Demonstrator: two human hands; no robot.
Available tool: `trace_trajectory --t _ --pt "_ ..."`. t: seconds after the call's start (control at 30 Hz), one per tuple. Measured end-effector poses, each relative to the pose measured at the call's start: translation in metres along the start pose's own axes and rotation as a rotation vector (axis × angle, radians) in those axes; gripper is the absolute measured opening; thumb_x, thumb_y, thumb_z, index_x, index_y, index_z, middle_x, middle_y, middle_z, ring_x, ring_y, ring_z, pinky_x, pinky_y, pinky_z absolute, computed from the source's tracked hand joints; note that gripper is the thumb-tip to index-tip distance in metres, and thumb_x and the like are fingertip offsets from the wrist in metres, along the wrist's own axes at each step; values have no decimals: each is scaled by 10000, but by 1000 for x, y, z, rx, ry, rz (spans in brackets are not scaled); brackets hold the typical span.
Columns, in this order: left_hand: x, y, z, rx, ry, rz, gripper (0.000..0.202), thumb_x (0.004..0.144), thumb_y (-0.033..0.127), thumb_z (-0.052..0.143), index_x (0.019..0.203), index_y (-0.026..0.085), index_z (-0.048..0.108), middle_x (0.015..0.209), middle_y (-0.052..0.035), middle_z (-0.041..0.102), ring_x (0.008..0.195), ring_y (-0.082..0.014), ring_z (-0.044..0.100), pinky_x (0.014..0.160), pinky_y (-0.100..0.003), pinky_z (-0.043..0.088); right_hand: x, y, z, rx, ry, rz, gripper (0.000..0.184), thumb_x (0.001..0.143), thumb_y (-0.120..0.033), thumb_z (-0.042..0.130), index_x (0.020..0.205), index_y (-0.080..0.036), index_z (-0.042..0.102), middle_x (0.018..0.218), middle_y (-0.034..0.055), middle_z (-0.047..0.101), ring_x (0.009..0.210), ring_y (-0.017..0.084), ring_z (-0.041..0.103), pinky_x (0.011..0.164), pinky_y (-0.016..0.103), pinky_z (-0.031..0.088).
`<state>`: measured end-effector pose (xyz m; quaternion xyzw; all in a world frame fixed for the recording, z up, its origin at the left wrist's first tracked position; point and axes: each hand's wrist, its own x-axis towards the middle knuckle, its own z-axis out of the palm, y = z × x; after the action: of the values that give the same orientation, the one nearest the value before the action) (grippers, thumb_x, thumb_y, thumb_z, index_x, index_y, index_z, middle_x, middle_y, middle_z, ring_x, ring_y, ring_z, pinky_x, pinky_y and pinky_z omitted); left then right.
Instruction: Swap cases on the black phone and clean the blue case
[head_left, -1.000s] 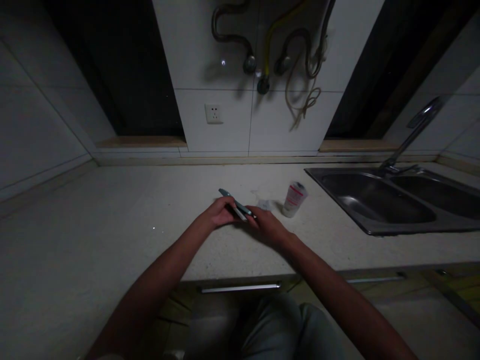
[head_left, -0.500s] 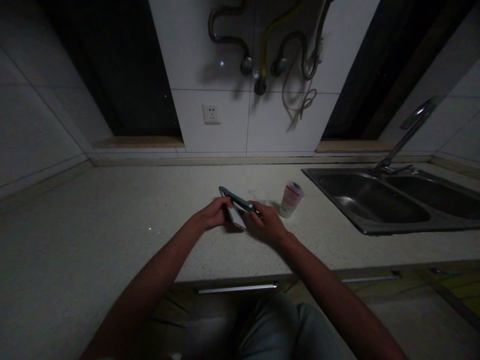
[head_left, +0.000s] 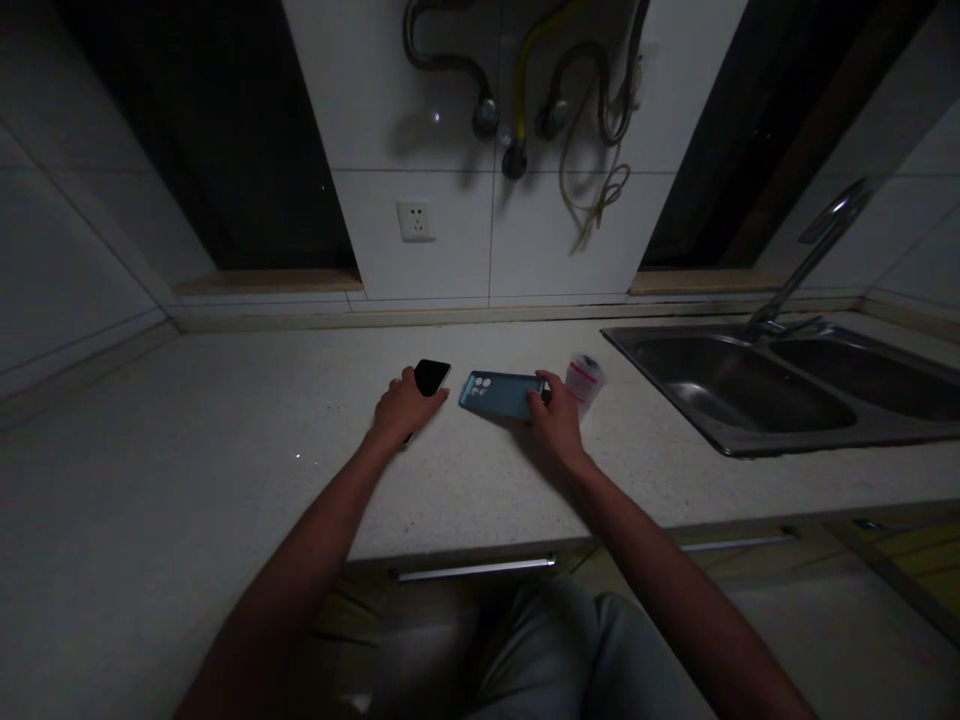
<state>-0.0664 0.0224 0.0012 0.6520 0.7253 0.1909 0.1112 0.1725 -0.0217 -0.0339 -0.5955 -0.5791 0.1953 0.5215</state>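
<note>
My left hand lies over a black phone on the pale countertop, fingers curled round its near end. My right hand grips the right end of a blue-green phone case, which lies flat beside the phone with its camera cut-out facing up. Phone and case are a small gap apart.
A small white cup with a red label stands just right of my right hand. A steel double sink with a tap fills the right side. A wall socket and hanging hoses are at the back.
The phone and case were held together between both hands; now they are apart, the phone under my left hand and the case laid flat under my right.
</note>
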Motion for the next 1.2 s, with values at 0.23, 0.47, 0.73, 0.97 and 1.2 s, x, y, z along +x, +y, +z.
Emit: trace_trajectory --t 0.23,0.47,0.73,0.97,1.2 --pt "7 -17 7 162 -55 -55 805 754 689 530 1337 140 442 1254 -274 549 1127 -396 592 896 -470 469 -1 -3 1 -131 -136 70 234 834 -322 532 883 -149 683 691 45 682 615 165 629 580 246 462" --pt "7 -18 5 153 -107 -47 859 749 697 525 1378 124 408 1285 -301 512 1133 -424 580 897 -496 462 -5 -19 -1 -502 -317 29 297 907 -282 477 873 -128 729 862 115 743 766 190 656 647 255 407" --pt "7 -18 9 193 -110 -35 874 769 700 494 1395 97 408 1299 -311 493 1132 -426 584 900 -487 472 -5 -18 2 -566 -273 63 333 939 -258 389 926 -128 695 908 135 729 801 194 624 647 259 361" --pt "4 -17 9 226 -145 -21 885 832 662 459 1475 76 304 1408 -333 397 1216 -427 532 926 -468 459 -4 -16 4 -557 -275 55 322 937 -265 410 891 -128 698 880 122 732 782 180 616 645 250 353" --pt "2 -15 14 352 -32 42 769 835 655 456 1287 37 522 1272 -308 525 1206 -424 495 967 -487 416 -6 -19 4 -572 -261 76 319 929 -293 433 887 -130 703 871 129 732 750 186 631 610 259 356"
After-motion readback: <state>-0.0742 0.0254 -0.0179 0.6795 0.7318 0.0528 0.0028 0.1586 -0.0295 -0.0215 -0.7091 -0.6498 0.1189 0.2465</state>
